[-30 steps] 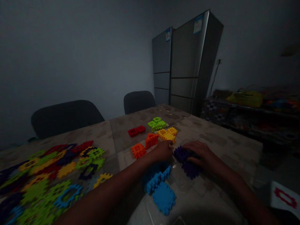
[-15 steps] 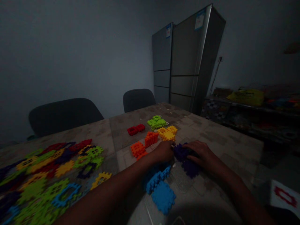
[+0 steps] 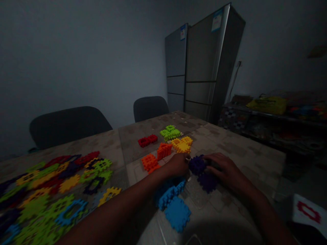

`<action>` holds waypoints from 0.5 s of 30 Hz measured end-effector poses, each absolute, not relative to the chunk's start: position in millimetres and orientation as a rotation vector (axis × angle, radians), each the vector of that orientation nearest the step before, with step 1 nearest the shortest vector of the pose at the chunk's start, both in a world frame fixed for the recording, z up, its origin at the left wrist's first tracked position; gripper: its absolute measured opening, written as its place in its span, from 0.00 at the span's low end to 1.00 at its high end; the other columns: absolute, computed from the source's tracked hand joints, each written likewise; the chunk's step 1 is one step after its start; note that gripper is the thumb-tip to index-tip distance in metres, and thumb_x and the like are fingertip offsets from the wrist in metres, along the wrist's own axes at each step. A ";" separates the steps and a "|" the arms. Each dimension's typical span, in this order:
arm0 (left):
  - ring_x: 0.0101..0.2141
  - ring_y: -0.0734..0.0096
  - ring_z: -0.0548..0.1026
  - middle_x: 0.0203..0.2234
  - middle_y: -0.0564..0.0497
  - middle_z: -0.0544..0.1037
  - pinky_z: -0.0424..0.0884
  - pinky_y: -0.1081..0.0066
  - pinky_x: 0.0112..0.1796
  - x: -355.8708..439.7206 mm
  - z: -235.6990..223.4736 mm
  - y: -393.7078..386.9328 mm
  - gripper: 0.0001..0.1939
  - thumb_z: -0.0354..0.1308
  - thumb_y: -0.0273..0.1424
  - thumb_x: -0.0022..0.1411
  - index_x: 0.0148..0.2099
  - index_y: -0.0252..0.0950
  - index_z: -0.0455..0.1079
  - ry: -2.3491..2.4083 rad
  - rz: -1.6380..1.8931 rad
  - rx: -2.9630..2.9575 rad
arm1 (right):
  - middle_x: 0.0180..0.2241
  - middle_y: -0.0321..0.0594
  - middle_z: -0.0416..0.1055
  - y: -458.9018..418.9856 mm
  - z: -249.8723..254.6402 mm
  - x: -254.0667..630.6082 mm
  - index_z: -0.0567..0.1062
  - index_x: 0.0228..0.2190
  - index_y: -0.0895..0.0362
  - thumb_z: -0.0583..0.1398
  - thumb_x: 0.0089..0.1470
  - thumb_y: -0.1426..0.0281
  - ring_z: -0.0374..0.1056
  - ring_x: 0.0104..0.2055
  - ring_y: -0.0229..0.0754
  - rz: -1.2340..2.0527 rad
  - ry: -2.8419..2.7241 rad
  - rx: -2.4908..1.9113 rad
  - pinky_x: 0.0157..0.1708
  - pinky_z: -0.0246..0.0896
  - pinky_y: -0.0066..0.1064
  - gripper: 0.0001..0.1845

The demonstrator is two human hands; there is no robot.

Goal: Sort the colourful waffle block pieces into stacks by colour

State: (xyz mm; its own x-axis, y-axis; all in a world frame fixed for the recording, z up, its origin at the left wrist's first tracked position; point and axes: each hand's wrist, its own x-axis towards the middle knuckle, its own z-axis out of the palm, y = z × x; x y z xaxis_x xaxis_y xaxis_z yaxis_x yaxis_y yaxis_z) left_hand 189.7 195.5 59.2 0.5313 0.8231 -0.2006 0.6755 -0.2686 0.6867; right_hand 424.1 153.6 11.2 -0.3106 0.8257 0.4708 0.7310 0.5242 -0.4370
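Observation:
Dark purple interlocking building blocks stand in a small stack between my two hands. My left hand is closed at the stack's left edge, its fingertips partly hidden. From the right, my right hand has curled fingers against the same stack. A flat purple piece lies at the near side of the stack, under the right fingers. Below my left forearm is a group of blue blocks, partly covered by it, with a flat blue square piece in front.
Farther back sit orange blocks, yellow blocks, red blocks and lime green blocks. A large loose pile of mixed pieces covers the table's left side. Two chairs stand behind the table.
My right hand has shifted slightly to the right, so more of the purple stack's top shows. My left hand has hardly moved.

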 end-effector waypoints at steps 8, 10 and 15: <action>0.52 0.60 0.77 0.52 0.41 0.78 0.72 0.62 0.54 168.8 67.8 183.9 0.19 0.57 0.19 0.65 0.57 0.31 0.70 1.171 0.433 2.003 | 0.51 0.48 0.77 130.6 3.0 467.5 0.78 0.51 0.53 0.57 0.57 0.62 0.74 0.52 0.54 0.332 -1.886 -1.486 0.54 0.68 0.49 0.22; 0.51 0.61 0.78 0.51 0.43 0.79 0.73 0.65 0.52 156.8 70.1 173.3 0.20 0.55 0.19 0.64 0.58 0.32 0.71 1.143 0.496 1.987 | 0.54 0.47 0.75 124.7 -2.8 474.1 0.76 0.52 0.52 0.57 0.58 0.61 0.72 0.55 0.54 0.427 -1.954 -1.492 0.57 0.65 0.50 0.22; 0.50 0.58 0.78 0.50 0.43 0.80 0.74 0.61 0.51 121.4 82.0 138.3 0.18 0.55 0.28 0.64 0.54 0.33 0.74 1.129 0.656 1.944 | 0.55 0.47 0.74 123.3 -9.3 476.6 0.76 0.53 0.52 0.59 0.57 0.60 0.69 0.57 0.55 0.477 -2.011 -1.524 0.59 0.62 0.51 0.23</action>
